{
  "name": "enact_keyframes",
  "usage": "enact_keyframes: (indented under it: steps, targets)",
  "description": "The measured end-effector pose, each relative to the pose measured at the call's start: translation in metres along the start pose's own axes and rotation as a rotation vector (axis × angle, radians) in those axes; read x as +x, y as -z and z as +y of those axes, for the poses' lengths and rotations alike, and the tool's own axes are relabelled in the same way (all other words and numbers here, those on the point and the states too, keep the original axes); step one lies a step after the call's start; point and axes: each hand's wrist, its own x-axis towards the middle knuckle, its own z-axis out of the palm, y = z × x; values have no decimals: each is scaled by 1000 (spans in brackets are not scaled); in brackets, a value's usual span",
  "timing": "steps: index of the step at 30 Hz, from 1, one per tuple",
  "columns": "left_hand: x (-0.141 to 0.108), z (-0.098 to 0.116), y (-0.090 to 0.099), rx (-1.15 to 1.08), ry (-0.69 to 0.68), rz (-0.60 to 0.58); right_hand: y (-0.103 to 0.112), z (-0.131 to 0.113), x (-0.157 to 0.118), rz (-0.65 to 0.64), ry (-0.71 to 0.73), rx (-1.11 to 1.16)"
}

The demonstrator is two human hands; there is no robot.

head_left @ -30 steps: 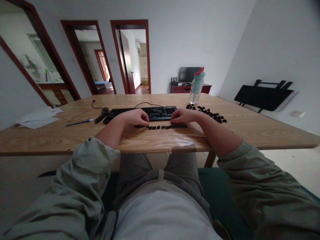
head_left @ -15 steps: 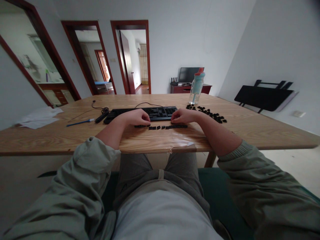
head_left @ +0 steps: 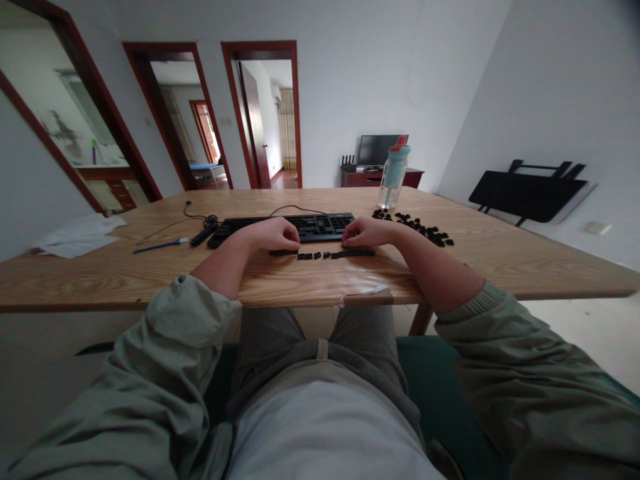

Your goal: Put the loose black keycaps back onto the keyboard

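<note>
My left hand (head_left: 273, 233) and right hand (head_left: 367, 231) curled, fingertips nearly closed, any hold unclear, row of black keycaps (head_left: 353, 253) just below them, keyboard (head_left: 320, 227) just beyond.

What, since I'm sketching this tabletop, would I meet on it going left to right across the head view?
White paper → thin blue stick → black keyboard → scattered pile of small black pieces.
</note>
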Motion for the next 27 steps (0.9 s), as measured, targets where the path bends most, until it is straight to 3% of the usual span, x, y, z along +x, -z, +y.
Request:
enact_keyframes:
  steps: [3, 12, 27]
  targets:
    - [4, 7, -3, 0, -48, 51, 0, 1, 1, 0, 0, -4]
    - [15, 33, -17, 19, -124, -36, 0, 4, 1, -17, -4, 8]
    - [18, 31, -20, 32, -171, -49, 0, 4, -1, -7, 19, 33]
